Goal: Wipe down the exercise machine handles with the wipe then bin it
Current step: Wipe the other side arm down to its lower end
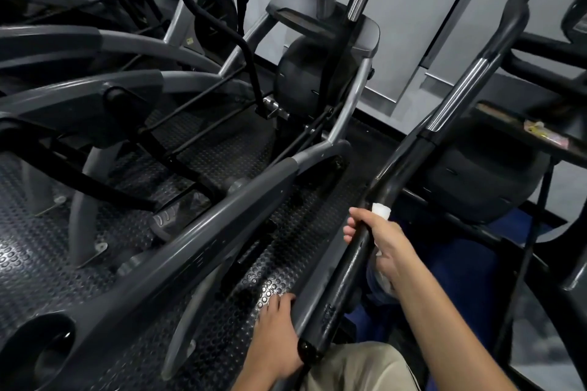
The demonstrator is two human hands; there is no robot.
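Around the long black foam-covered handle bar (355, 251) of the exercise machine, the right hand (379, 240) is wrapping its fingers, with the crumpled white wipe (381, 210) pressed between palm and bar. A small bunch of the wipe is peeking out just above the thumb side of that hand, and another bit is showing below the palm, so the cloth is evidently sitting inside the grip to rub the bar's whole girth as the hand slides along it. Judging by this, the wiping step is under way and the binning is not yet done; no bin is showing anywhere.

Below and to the left of that hand, the left hand (274, 336) is lying against the grey curved metal frame rail (305, 298) beside the bar's lower end, fingers only loosely bent and spread over the rail's edge, holding nothing that can be made out; it is probably steadying the body or the machine while the other hand is working.

Beyond the right hand, the bar is running upward into a shiny chrome tube section (457, 95), which may be wanting the wipe next. Under both hands, black studded rubber floor matting (222, 311) is spreading out, and the person's beige trouser leg (355, 368) is showing nearest the camera.
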